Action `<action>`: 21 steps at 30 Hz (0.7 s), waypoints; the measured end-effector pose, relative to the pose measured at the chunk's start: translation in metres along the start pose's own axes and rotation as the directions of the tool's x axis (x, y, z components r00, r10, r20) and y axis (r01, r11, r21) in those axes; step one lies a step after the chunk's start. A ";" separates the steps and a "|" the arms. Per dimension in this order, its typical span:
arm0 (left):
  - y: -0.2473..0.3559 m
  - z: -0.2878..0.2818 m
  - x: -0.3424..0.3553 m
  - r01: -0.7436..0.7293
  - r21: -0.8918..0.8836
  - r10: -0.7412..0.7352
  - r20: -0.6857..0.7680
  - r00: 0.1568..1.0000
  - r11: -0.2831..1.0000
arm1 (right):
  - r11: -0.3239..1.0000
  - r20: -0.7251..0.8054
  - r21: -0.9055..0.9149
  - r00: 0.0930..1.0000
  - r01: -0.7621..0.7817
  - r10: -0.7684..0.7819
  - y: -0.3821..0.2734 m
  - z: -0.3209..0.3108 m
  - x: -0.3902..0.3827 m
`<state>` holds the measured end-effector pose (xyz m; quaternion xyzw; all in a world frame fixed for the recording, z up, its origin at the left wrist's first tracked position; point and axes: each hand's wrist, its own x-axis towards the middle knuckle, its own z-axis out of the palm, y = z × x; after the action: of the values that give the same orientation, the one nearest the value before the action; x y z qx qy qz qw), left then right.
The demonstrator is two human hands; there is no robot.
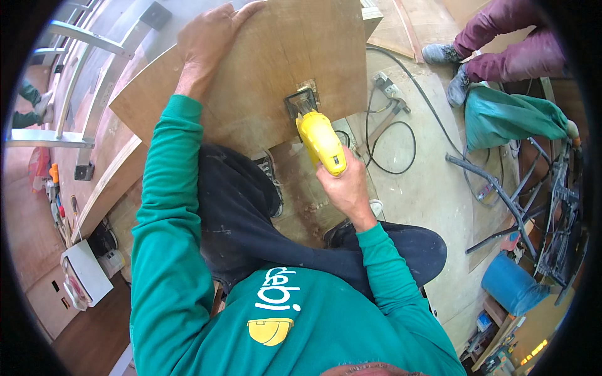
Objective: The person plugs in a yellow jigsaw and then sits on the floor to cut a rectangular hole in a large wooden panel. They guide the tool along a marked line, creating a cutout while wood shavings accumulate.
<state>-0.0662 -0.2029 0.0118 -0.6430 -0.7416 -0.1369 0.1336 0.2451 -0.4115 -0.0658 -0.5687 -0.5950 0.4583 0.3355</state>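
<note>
A yellow jigsaw [321, 139] is held at its rear end by my right hand [348, 191], fingers closed round the body. Its dark metal base plate [291, 103] rests on a sheet of plywood [251, 81], near the sheet's lower right part. Sawdust or a rough cut patch [307, 84] shows just beyond the base plate; the blade itself is hidden. At the upper left edge of the plywood, my left hand [210, 41] grips the sheet, thumb lying along the face and some fingers out of sight behind the edge. The sheet lies over my bent left leg [235, 207].
An aluminium ladder [94, 94] stands at the left. On the floor to the right lie a hammer [385, 125], a power strip [389, 84] and a looping black cable [414, 147]. A person's legs [511, 53], a green sack [508, 116], black metal frames [552, 207] and a blue bucket [511, 285] are farther right.
</note>
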 end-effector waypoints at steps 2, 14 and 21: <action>-0.005 0.004 0.002 -0.039 -0.015 0.039 -0.021 0.999 0.999 | 1.000 0.001 0.003 1.000 0.003 -0.003 0.003 0.001 0.001; -0.004 0.002 0.000 -0.048 -0.048 0.046 -0.034 0.998 0.998 | 1.000 -0.010 0.017 1.000 0.010 -0.010 -0.003 0.002 0.000; -0.001 -0.002 0.000 -0.040 -0.033 0.039 -0.030 0.999 0.999 | 1.000 -0.005 0.018 1.000 0.007 -0.007 0.000 0.003 -0.001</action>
<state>-0.0672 -0.2039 0.0137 -0.6576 -0.7242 -0.1563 0.1362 0.2428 -0.4126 -0.0668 -0.5647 -0.5921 0.4608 0.3438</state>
